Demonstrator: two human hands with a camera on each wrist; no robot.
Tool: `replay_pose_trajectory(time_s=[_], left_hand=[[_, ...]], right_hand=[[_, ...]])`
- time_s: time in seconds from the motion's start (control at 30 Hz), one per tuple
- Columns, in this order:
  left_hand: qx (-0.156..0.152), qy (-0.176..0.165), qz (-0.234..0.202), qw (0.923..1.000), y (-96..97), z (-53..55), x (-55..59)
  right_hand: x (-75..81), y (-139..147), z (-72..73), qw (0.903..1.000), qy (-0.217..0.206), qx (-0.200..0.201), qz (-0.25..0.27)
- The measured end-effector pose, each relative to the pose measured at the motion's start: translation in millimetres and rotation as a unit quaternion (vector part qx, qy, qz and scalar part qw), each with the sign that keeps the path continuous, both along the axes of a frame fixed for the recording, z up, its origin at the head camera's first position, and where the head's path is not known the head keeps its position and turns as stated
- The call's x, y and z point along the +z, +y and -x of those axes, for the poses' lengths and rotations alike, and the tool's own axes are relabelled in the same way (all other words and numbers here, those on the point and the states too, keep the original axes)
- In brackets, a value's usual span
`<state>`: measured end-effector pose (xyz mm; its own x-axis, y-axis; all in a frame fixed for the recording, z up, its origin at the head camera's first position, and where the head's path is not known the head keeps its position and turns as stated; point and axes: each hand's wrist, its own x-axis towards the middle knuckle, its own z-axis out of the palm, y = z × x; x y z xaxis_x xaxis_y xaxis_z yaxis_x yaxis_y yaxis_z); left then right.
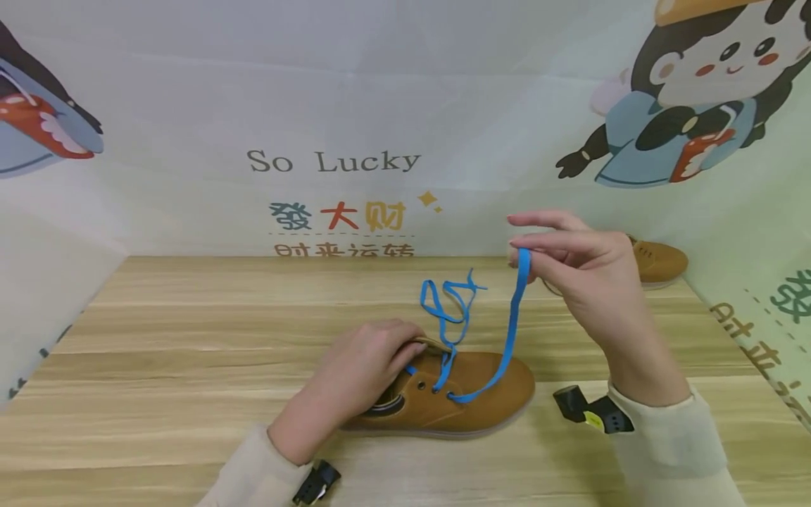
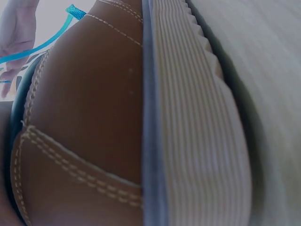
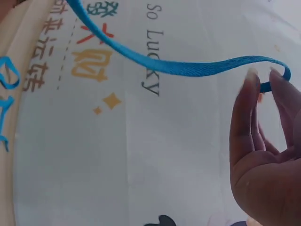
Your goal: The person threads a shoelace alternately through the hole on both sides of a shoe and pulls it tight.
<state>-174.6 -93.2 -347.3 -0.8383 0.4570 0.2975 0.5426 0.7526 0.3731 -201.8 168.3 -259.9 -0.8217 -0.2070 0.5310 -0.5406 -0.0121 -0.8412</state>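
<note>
The right hand [image 1: 592, 282] pinches a flat blue woven lace [image 1: 512, 327]; the left hand [image 1: 367, 359] grips the brown leather-like shoe [image 1: 497, 377]. Lacing looks partial: two round near-side eyelets [image 1: 451, 396] threaded, one bare.

The near shoe [image 1: 437, 410] has a smooth brown upper that looks like leather, with a faint sheen, and raised thread stitching [image 2: 77, 173] along its seams. Its sole [image 2: 200, 141] looks like matt rubber, finely ribbed. The blue lace [image 1: 514, 317] is flat woven cloth with a visible weave. Below, the table [image 1: 190, 345] shows a smooth wood grain. The far backdrop [image 1: 355, 98] is matt, lightly creased sheeting, cloth or plastic. The sleeves [image 1: 678, 436] are soft, matt cloth.
</note>
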Motion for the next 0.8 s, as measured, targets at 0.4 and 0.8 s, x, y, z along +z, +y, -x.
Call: replay_pose_trajectory(time_s=[0.4,0.8], left_hand=[[0.0,-0.002,-0.001,1.0,1.6,-0.5,2.1],[0.004,0.001,-0.001,1.0,-0.2,-2.1,0.9]], right_hand=[[-17.7,-18,4.5,0.9824,-0.116,0.043,-0.14],[-36.7,-35,11.1,0.9762,-0.141,0.041,-0.159]])
